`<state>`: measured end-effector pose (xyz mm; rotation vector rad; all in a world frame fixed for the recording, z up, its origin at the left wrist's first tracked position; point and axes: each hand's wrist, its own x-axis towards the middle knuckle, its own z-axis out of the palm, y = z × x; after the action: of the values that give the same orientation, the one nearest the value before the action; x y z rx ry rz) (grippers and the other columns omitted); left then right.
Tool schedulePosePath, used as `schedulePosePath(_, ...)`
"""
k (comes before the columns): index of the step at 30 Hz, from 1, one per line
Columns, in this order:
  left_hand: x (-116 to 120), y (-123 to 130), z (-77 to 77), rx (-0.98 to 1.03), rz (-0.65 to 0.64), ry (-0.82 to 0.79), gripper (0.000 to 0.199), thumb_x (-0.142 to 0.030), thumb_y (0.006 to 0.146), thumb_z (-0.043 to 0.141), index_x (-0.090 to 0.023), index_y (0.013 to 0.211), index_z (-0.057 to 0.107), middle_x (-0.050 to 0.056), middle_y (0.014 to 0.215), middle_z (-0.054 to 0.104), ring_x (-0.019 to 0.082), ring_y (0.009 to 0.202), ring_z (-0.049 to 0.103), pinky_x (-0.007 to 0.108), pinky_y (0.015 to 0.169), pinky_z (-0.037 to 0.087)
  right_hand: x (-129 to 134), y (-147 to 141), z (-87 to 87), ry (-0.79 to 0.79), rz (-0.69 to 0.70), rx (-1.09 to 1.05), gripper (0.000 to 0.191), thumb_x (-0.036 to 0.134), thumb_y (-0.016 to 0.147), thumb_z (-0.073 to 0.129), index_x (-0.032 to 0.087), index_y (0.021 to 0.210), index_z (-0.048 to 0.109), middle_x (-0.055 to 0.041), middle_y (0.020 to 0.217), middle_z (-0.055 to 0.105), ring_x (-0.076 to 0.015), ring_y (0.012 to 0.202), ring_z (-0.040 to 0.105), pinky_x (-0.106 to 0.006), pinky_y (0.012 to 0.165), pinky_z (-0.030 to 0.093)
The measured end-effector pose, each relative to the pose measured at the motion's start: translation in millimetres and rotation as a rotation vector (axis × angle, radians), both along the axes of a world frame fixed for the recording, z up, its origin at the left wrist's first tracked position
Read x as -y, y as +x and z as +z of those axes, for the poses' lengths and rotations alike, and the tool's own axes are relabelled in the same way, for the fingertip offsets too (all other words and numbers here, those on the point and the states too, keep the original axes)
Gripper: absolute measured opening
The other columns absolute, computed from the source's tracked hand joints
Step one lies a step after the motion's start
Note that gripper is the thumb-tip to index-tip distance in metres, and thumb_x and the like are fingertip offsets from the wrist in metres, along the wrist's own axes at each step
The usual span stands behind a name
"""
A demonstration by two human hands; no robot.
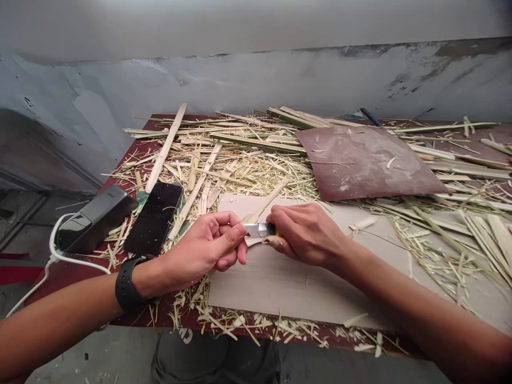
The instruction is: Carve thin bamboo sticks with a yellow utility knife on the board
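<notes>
My left hand [218, 242], with a black watch band at the wrist, is closed around a thin pale piece of bamboo [269, 201]. The bamboo slants up and away to the right, its far end widened like a small paddle. Closed around a utility knife [258, 230], my right hand [306, 234] hides most of the handle; a bit of yellow shows by the fingers. The knife's wide blade lies across the bamboo, close to my left thumb. Both hands are above a pale board [304, 288] on the table.
Shavings [276, 168] and bamboo strips [256, 141] cover much of the dark red table. Behind the board lies a brown sheet [372, 160], perhaps sandpaper. A black phone [153, 218] and a dark box with a white cable [96, 218] are at the left. A wall stands behind.
</notes>
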<state>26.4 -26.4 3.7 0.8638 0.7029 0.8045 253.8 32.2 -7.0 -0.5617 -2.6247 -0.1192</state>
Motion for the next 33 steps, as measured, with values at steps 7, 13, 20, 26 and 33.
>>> schedulePosePath(7,0.0,0.1,6.0,-0.059,0.049,-0.018,0.033,-0.040,0.092,0.074,-0.016,0.082,0.053,-0.001,0.063,0.064,0.002,0.042,0.034,0.015,0.042,0.024,2.0,-0.4,0.2,0.101,-0.124,0.027,0.045,0.045,0.109,0.029,0.020,0.078,0.051,0.0009,0.060,0.049,-0.0125,0.053,0.039,-0.029,0.051,0.022)
schedulePosePath(13,-1.3,0.5,6.6,-0.077,0.080,-0.012,0.036,-0.043,0.090,0.076,-0.016,0.082,0.054,-0.002,0.063,0.064,0.001,0.042,0.034,0.015,0.042,0.023,1.7,-1.8,-0.8,0.126,-0.175,0.050,0.047,0.045,0.109,0.029,0.020,0.077,0.052,0.0004,0.060,0.051,-0.0121,0.052,0.039,-0.028,0.051,0.020)
schedulePosePath(20,-2.6,-0.5,6.4,-0.045,0.083,-0.064,0.036,-0.042,0.090,0.077,-0.015,0.081,0.054,-0.002,0.061,0.063,0.001,0.042,0.034,0.014,0.042,0.023,1.1,-1.7,-1.8,0.131,-0.183,0.051,0.049,0.046,0.109,0.029,0.019,0.078,0.055,-0.0004,0.060,0.052,-0.0119,0.053,0.039,-0.028,0.051,0.020)
schedulePosePath(26,-3.9,-2.1,2.1,0.013,0.081,-0.105,0.028,-0.035,0.096,0.071,-0.014,0.082,0.057,-0.001,0.062,0.063,0.000,0.040,0.034,0.013,0.041,0.024,0.7,-0.2,-3.8,0.134,-0.224,0.053,0.053,0.049,0.109,0.025,0.018,0.079,0.056,-0.0007,0.060,0.052,-0.0120,0.052,0.038,-0.028,0.051,0.020)
schedulePosePath(33,-5.2,-2.0,3.9,0.037,0.100,-0.134,0.026,-0.032,0.097,0.069,-0.012,0.085,0.058,-0.001,0.062,0.064,-0.001,0.039,0.034,0.011,0.041,0.025,2.0,-1.9,-6.0,0.188,-0.275,0.054,0.053,0.049,0.109,0.025,0.018,0.079,0.055,-0.0004,0.060,0.054,-0.0117,0.050,0.039,-0.028,0.052,0.022)
